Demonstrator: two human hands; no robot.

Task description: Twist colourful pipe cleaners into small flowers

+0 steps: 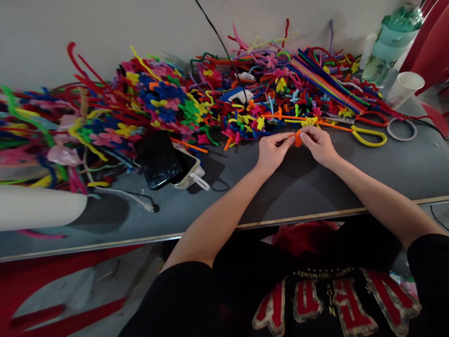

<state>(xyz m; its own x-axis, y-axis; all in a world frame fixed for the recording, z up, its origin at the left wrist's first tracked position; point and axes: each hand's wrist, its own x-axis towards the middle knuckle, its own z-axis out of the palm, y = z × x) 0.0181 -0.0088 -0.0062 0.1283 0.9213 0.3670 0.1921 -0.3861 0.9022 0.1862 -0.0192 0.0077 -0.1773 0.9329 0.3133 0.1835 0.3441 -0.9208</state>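
An orange pipe cleaner [298,138], bent into a small looped shape, is pinched between my two hands above the grey table [217,206]. My left hand [274,150] grips its left side with thumb and fingertips. From the other side, my right hand [320,145] closes on it in the same way. Just behind my fingers lie a yellow pipe cleaner flower [308,121] and a straight orange pipe cleaner [336,126]. Scissors [369,136] with one yellow and one red handle rest to the right of my right hand.
A heap of coloured pipe cleaners and flowers [164,100] runs along the wall. A black phone [159,161] leans on a white power bank [191,171] to the left. At right stand a tape roll [401,130], a paper cup [405,89] and a green bottle [393,44].
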